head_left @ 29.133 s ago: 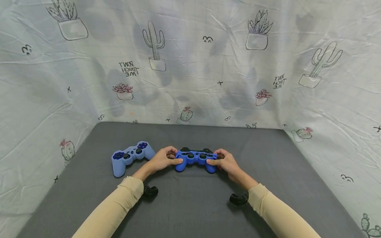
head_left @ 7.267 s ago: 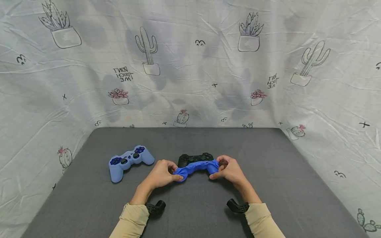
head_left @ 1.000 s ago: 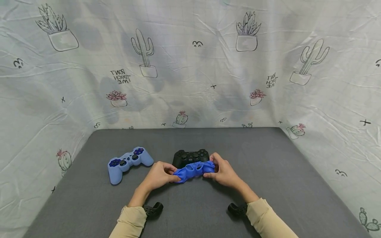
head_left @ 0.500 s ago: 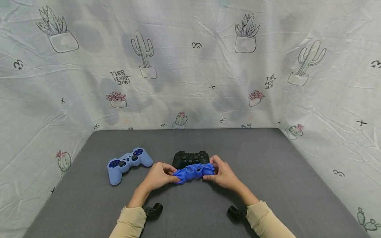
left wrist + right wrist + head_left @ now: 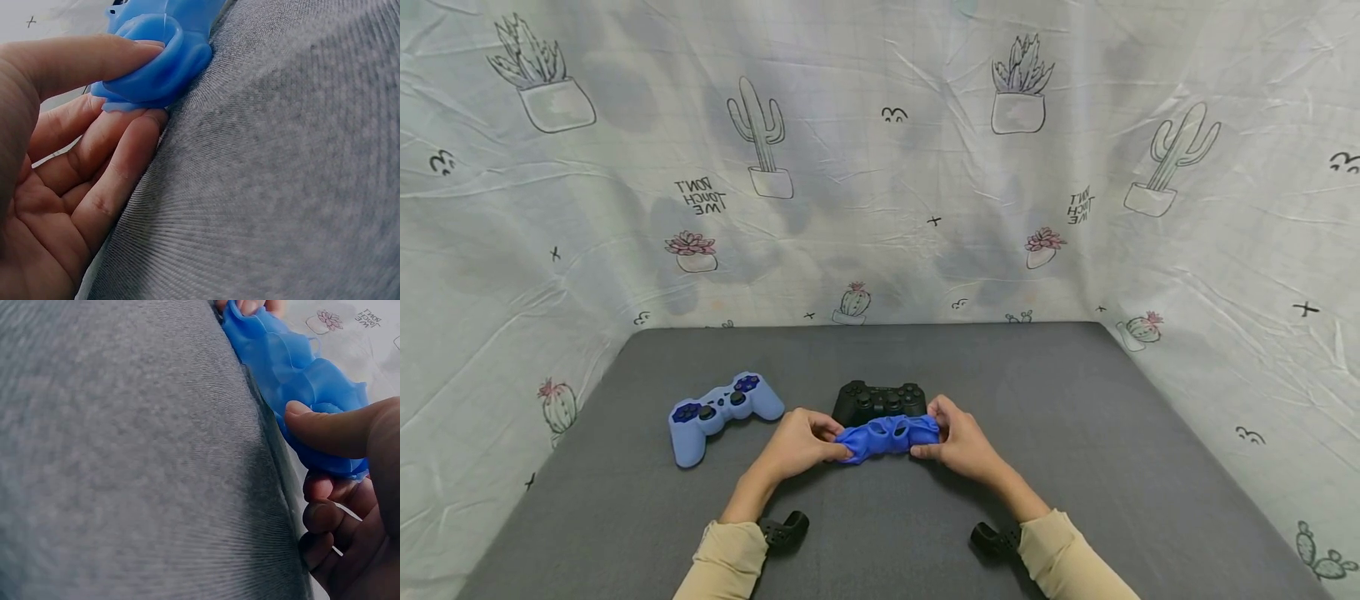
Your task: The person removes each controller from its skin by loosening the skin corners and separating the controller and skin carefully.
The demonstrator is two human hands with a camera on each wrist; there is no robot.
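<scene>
While fingers (image 5: 94, 59) pinch cover (image 5: 887, 437), wrists hover

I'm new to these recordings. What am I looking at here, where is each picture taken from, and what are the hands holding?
No machine here: a person works with two bare hands. The wide picture comes from a camera on the head; the two close-ups come from cameras on each wrist. The left hand and the right hand each pinch one end of a floppy blue silicone cover, stretched between them just above the grey table. Right behind it lies a bare black controller. To the left lies a light-blue controller, untouched.
</scene>
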